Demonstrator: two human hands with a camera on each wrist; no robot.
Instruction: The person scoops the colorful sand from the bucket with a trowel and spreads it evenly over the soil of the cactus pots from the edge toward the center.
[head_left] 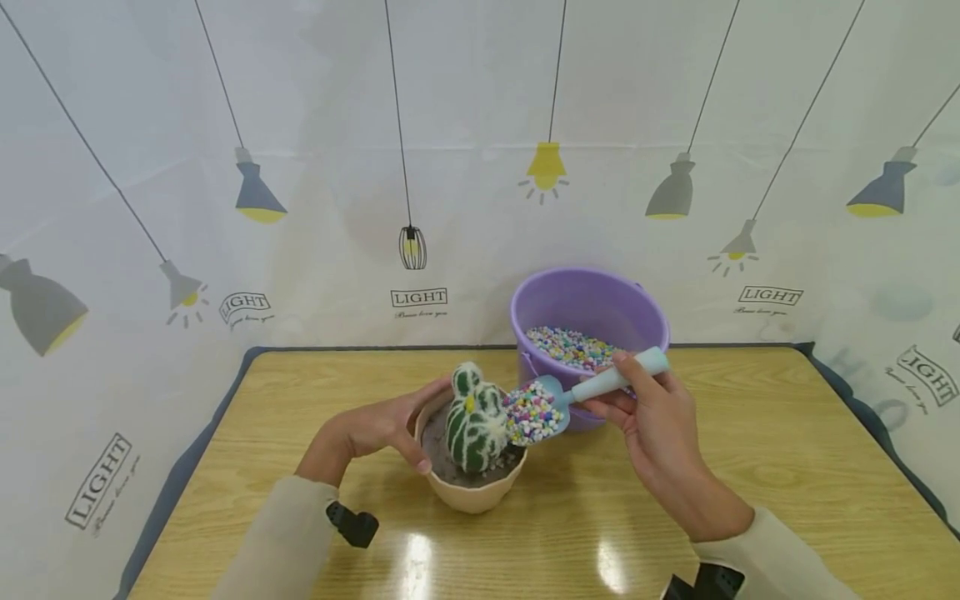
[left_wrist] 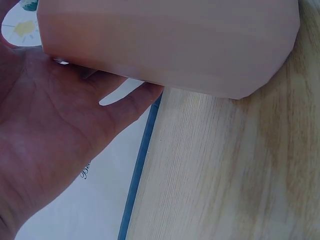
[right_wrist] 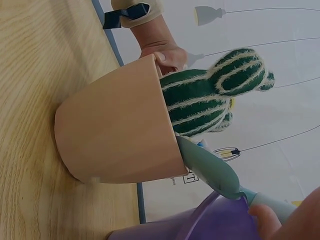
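Observation:
A light-blue shovel (head_left: 611,382), its scoop heaped with multicoloured pebbles (head_left: 534,414), is held by its handle in my right hand (head_left: 663,429). The scoop's tip is right at the rim of a peach-coloured pot (head_left: 474,498). In that pot stands a green cactus (head_left: 474,429) with white fuzzy ribs and a yellow spot, set in grey-brown soil (head_left: 435,442). My left hand (head_left: 386,429) grips the pot's left side, thumb at the near rim and the other fingers behind. The left wrist view shows the palm and fingers (left_wrist: 125,102) against the pot's wall.
Behind the shovel stands a purple bucket (head_left: 592,292) partly filled with the same coloured pebbles (head_left: 573,346). Everything rests on a wooden table (head_left: 300,379) with a dark blue edge. A white cloth printed with lamps (head_left: 480,100) hangs behind and at both sides.

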